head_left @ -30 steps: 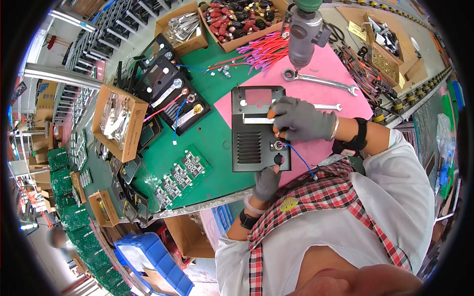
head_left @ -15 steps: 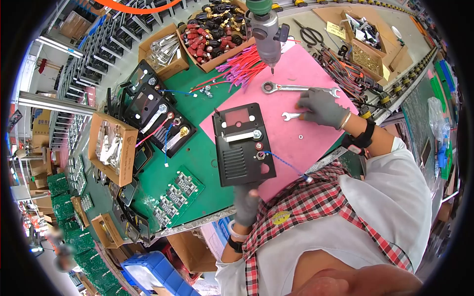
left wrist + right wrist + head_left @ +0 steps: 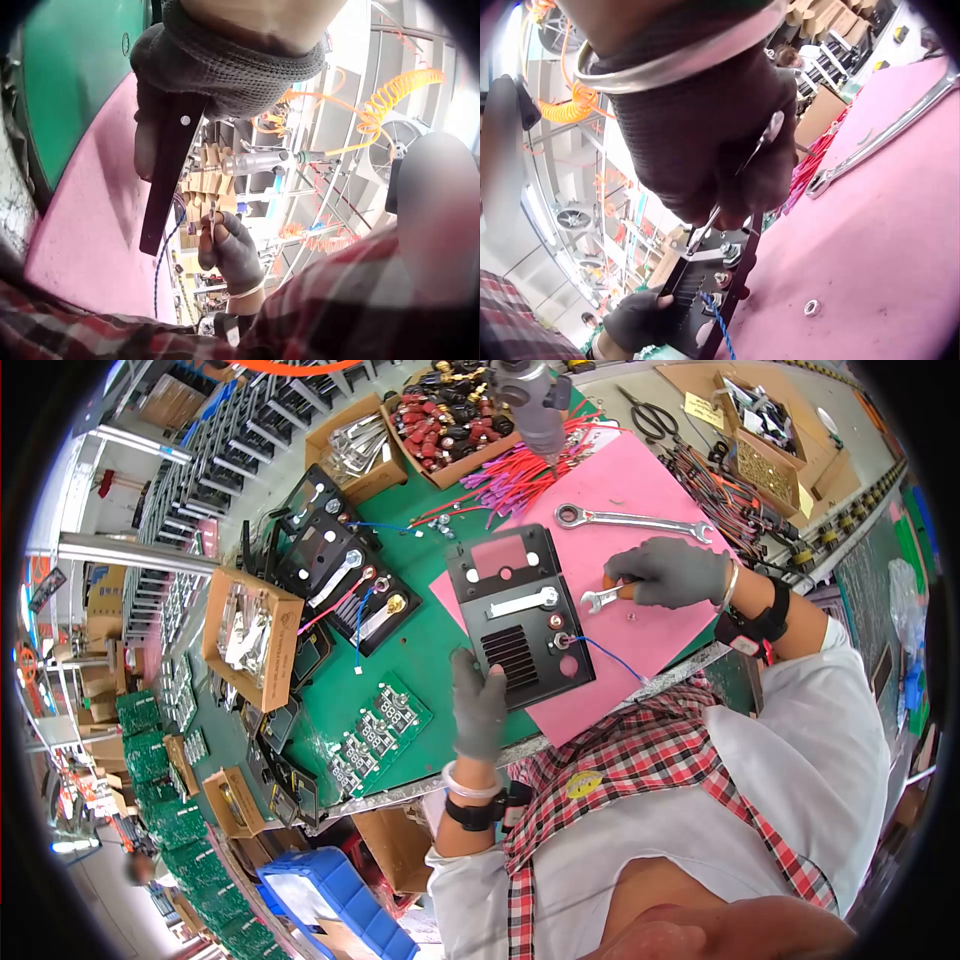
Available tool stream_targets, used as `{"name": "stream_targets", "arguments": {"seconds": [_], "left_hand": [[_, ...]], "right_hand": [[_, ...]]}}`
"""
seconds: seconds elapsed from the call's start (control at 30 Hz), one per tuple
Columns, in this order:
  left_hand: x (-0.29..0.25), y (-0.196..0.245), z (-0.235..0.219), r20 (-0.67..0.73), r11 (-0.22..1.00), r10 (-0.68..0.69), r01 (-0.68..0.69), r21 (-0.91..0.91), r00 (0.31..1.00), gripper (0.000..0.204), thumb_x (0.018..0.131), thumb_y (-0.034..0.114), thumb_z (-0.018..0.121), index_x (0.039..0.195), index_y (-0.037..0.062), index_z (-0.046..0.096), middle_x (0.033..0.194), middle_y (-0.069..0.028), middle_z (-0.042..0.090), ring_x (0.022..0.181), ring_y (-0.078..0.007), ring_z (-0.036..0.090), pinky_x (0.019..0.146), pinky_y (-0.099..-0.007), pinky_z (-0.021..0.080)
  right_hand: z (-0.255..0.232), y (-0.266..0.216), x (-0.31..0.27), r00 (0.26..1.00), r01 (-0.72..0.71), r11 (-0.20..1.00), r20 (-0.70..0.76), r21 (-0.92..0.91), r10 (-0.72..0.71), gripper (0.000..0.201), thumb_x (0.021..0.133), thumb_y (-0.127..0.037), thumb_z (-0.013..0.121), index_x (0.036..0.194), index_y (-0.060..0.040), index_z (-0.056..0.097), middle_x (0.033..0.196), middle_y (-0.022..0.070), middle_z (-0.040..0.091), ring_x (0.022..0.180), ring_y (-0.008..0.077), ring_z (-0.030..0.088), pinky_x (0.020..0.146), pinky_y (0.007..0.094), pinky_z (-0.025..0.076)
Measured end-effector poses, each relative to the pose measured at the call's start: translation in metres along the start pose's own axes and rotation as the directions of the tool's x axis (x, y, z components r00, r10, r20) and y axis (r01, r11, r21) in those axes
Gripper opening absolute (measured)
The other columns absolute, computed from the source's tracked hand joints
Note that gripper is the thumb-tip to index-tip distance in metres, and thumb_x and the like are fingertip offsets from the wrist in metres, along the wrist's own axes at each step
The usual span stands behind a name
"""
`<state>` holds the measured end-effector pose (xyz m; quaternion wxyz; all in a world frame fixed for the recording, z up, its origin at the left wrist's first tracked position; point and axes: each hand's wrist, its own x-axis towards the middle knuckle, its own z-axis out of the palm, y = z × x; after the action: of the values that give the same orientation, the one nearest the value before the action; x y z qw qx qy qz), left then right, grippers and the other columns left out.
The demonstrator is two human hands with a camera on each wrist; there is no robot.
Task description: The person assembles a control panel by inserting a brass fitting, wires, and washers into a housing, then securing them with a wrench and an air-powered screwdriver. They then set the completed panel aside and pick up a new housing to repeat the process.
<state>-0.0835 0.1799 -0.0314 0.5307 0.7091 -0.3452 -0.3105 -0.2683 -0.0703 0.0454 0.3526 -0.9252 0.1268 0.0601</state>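
A black metal panel (image 3: 515,625) with slots, a silver strip, a bolt and a blue wire is held tilted over the pink mat. My gloved left hand (image 3: 477,705) grips its left edge, thumb on the face and fingers underneath. To the right of the panel, my gloved right hand (image 3: 672,572) holds a small open-end wrench (image 3: 600,598), its jaw end pointing at the panel. The right wrist view shows the wrench (image 3: 705,231) passing through the curled fingers, close over the panel's bolt (image 3: 731,255). A loose nut (image 3: 812,307) lies on the mat.
A larger ratchet wrench (image 3: 635,522) lies on the pink mat (image 3: 640,475). A power screwdriver (image 3: 532,410) hangs above. Leftward are other black panels (image 3: 335,565), circuit boards (image 3: 380,725) and a carton of metal parts (image 3: 250,640). Red and purple wires (image 3: 510,480) lie behind.
My right hand has left the panel's bolt area, moved right and picked up the small wrench from the mat. My left hand has shifted from the panel's near edge to its left edge.
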Motion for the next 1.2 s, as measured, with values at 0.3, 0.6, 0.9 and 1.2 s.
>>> {"name": "stream_targets", "arguments": {"seconds": [0.3,0.6,0.9,1.2], "left_hand": [[0.002,0.017,0.011,-0.029,0.948,0.253,-0.242,0.205,0.967,0.022,0.081,0.002,0.048,0.101,-0.0037,0.044,0.086,-0.0203,0.053,0.070,-0.0302,0.053,0.061,-0.0351,0.044],[0.004,0.032,0.014,-0.041,0.999,-0.018,0.016,-0.046,0.999,0.025,0.079,0.003,0.044,0.102,-0.0041,0.047,0.084,-0.0122,0.054,0.072,-0.0177,0.048,0.069,-0.0300,0.043],[0.004,0.021,0.016,-0.076,0.983,0.173,-0.167,0.079,0.982,0.023,0.079,0.002,0.044,0.100,-0.0052,0.046,0.083,-0.0142,0.052,0.071,-0.0185,0.047,0.068,-0.0305,0.042],[-0.005,0.024,0.021,-0.072,0.987,0.163,-0.163,0.003,0.984,0.026,0.081,-0.001,0.042,0.105,-0.0080,0.044,0.096,-0.0126,0.048,0.083,-0.0162,0.045,0.074,-0.0295,0.042]], "right_hand": [[0.004,-0.030,0.047,0.984,0.158,0.725,0.165,-0.670,-0.062,0.012,0.078,-0.030,0.057,0.085,-0.0218,0.063,0.071,0.0041,0.061,0.065,0.0233,0.061,0.050,0.0408,0.046],[-0.010,-0.045,0.061,0.942,0.314,0.671,0.307,-0.672,-0.134,0.014,0.078,-0.021,0.053,0.087,-0.0196,0.065,0.072,0.0038,0.063,0.069,0.0253,0.063,0.064,0.0419,0.050],[0.014,-0.014,0.054,0.983,0.152,0.864,0.168,-0.479,-0.080,0.015,0.079,-0.027,0.056,0.082,-0.0132,0.063,0.064,0.0077,0.059,0.061,0.0260,0.061,0.054,0.0381,0.048],[0.059,-0.004,0.014,0.958,-0.288,0.954,0.022,0.086,0.287,0.025,0.081,-0.029,0.053,0.092,-0.0076,0.063,0.077,0.0145,0.062,0.073,0.0293,0.060,0.067,0.0398,0.046]]}}
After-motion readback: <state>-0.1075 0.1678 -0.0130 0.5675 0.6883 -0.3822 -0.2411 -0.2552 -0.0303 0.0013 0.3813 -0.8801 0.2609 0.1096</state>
